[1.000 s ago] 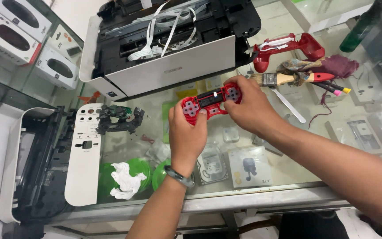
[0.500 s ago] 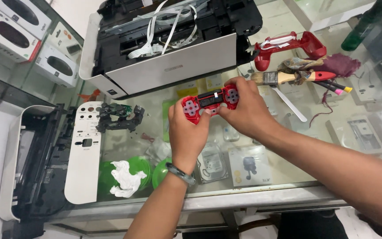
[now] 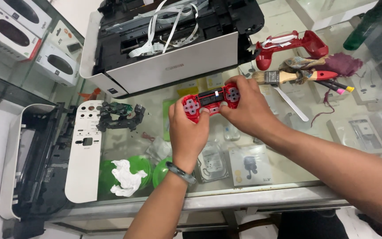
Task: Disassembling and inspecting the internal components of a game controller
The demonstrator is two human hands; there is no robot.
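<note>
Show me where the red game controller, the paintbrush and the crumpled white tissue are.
Red game controller [image 3: 210,100], head view, on its dark middle panel.
Paintbrush [image 3: 271,78], head view, on the metal band behind the bristles.
Crumpled white tissue [image 3: 126,178], head view, on its middle.

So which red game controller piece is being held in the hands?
The red controller front with the buttons, gripped by the left hand and right hand. The other red shell lies untouched beside the printer.
</note>
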